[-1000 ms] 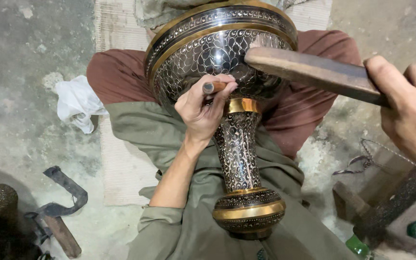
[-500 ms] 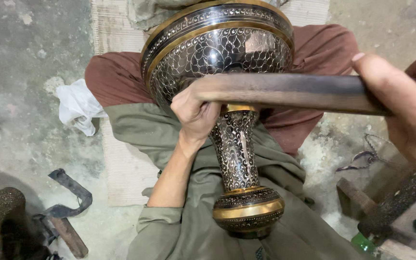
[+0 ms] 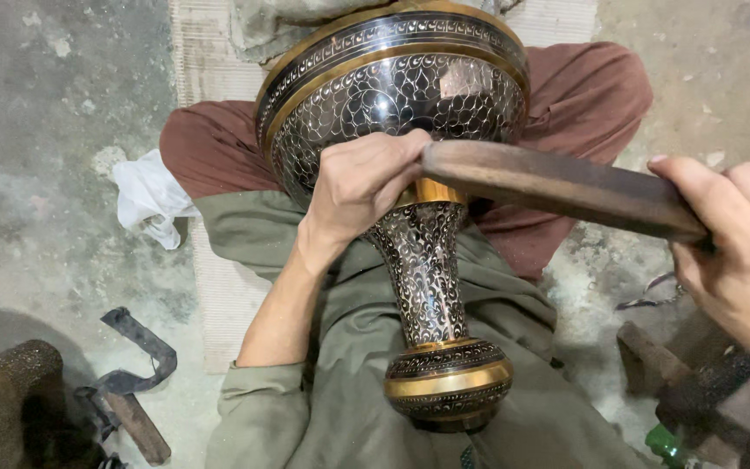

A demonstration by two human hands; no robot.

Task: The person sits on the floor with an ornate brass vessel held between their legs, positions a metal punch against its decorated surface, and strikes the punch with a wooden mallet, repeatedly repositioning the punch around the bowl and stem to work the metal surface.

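Note:
A large engraved metal vase (image 3: 392, 95), black and silver with brass bands, lies across my lap, its wide bowl away from me and its foot (image 3: 449, 382) towards me. My left hand (image 3: 362, 182) is closed in a fist where the bowl meets the brass collar of the neck. The small metal tool it holds is hidden under the fingers. My right hand (image 3: 740, 252) grips one end of a long dark wooden bat (image 3: 557, 187). The bat's other end rests against the fingers of my left hand.
A white cloth (image 3: 145, 200) lies on the concrete floor at the left. A bent dark metal tool (image 3: 136, 360) and a dark rounded object (image 3: 10, 399) sit at the bottom left. Wooden blocks (image 3: 653, 356) and a green item (image 3: 666, 443) lie at the bottom right. I sit on a woven mat (image 3: 219, 295).
The wooden bat has come down from above the bowl onto my left hand. The small metal tool that showed between my fingers is now covered.

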